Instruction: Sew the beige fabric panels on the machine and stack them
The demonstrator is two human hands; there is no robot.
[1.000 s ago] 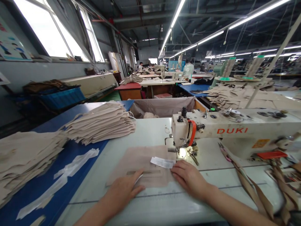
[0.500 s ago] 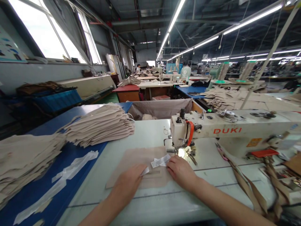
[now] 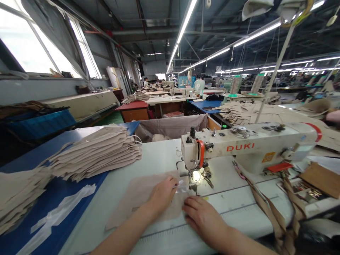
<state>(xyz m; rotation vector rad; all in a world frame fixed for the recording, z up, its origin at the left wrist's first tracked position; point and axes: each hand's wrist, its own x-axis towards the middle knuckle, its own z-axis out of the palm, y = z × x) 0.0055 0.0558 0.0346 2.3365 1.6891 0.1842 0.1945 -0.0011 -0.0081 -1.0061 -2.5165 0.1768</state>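
A beige fabric panel [image 3: 124, 198] lies flat on the pale sewing table, its right edge close to the sewing machine's needle area [image 3: 195, 176]. My left hand [image 3: 162, 194] rests over the panel, fingers pinched on a small white strip that is mostly hidden by them. Just beyond those fingertips, a thin whitish label-like piece [image 3: 182, 187] lies on the panel near the presser foot. My right hand [image 3: 200, 216] is palm down at the panel's right edge, in front of the needle, with its fingers stretched out over fabric and table.
Stacked beige panels [image 3: 98, 152] stand on the blue surface at left, beside white strips [image 3: 63, 209]. The DUKI sewing machine [image 3: 239, 147] fills the right side. Scissors [image 3: 239, 170] and tan straps [image 3: 260, 198] lie in front of it. A fabric-lined bin [image 3: 172, 125] is behind the table.
My left hand has moved right and away from me, toward the white piece by the needle. My right hand has let go of that piece and come back nearer me. The view has turned right.
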